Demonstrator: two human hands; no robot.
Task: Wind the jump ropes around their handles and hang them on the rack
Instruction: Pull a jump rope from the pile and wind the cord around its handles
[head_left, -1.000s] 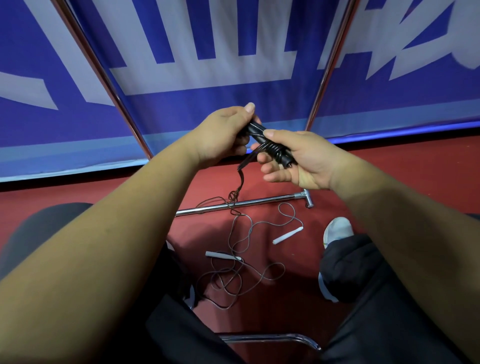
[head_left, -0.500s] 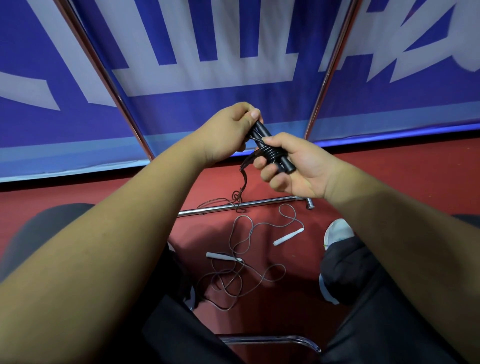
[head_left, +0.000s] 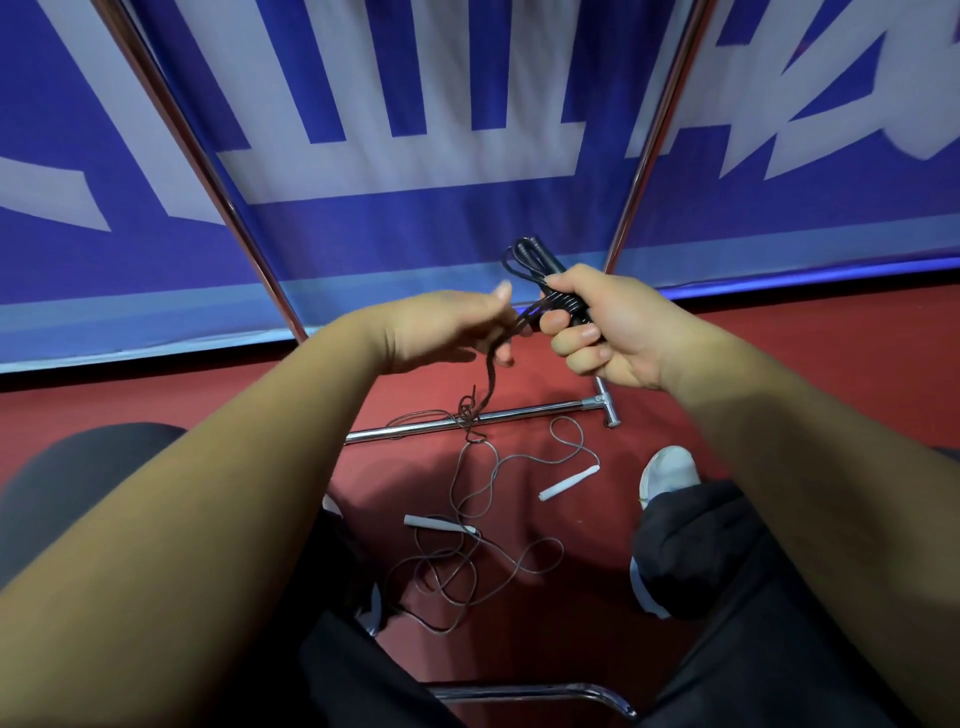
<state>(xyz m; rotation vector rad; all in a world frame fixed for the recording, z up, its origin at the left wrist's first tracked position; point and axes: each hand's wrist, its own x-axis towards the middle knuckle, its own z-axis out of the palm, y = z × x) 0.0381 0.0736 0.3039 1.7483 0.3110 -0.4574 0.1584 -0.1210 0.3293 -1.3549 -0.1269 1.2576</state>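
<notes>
My right hand (head_left: 602, 327) grips a pair of black jump-rope handles (head_left: 540, 262) with black cord coiled round them; their tops stick up above my fist. My left hand (head_left: 457, 332) pinches the loose black cord (head_left: 488, 374) just left of the handles, and the cord hangs down in a blurred strand to a tangle near the floor bar. On the red floor between my legs lies a second rope (head_left: 467, 551) in loose loops, with two white handles (head_left: 569, 483) (head_left: 441, 524).
The chrome rack frame has two slanted uprights (head_left: 649, 130) (head_left: 197, 156) and a floor bar (head_left: 483, 420) in front of a blue and white banner. My knees and white shoes (head_left: 670, 470) flank the floor rope. A chair's chrome front rail (head_left: 524, 693) is at the bottom.
My right hand has lifted the black handles up and to the right. My left hand has come off the handles and moved down left, drawing the loose cord out.
</notes>
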